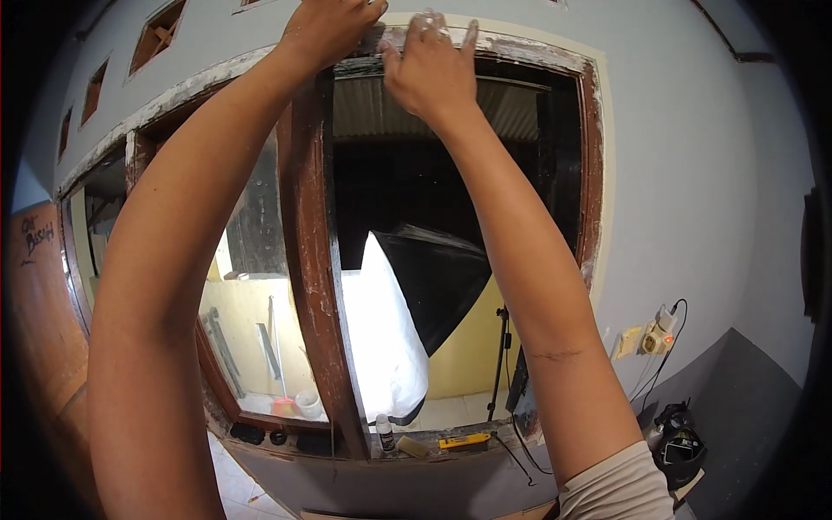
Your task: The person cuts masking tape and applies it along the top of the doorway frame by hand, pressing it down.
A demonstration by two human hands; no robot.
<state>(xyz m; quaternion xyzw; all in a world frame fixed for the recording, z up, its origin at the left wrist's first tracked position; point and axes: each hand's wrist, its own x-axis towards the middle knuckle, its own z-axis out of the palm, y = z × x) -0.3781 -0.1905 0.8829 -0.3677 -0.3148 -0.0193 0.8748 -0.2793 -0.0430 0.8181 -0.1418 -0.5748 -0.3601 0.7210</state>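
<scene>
My left hand [334, 28] is raised to the top of a window frame, its fingers curled and partly cut off by the upper picture edge; what they hold, if anything, is hidden. Beside it, my right hand [433, 74] is against the frame's top rail [511, 43], thumb and fingers apart, with white paste on the fingertips. The rail is patchy white over worn brown paint. Below the hands runs a reddish-brown upright post [316, 234] of the same window frame.
On the sill stand a small bottle [384, 432], a beige block [412, 446] and a yellow cutter [465, 441]. Behind the opening is a lit softbox [390, 347] on a stand [501, 364]. A plugged socket [656, 340] and black bag [678, 451] are at right.
</scene>
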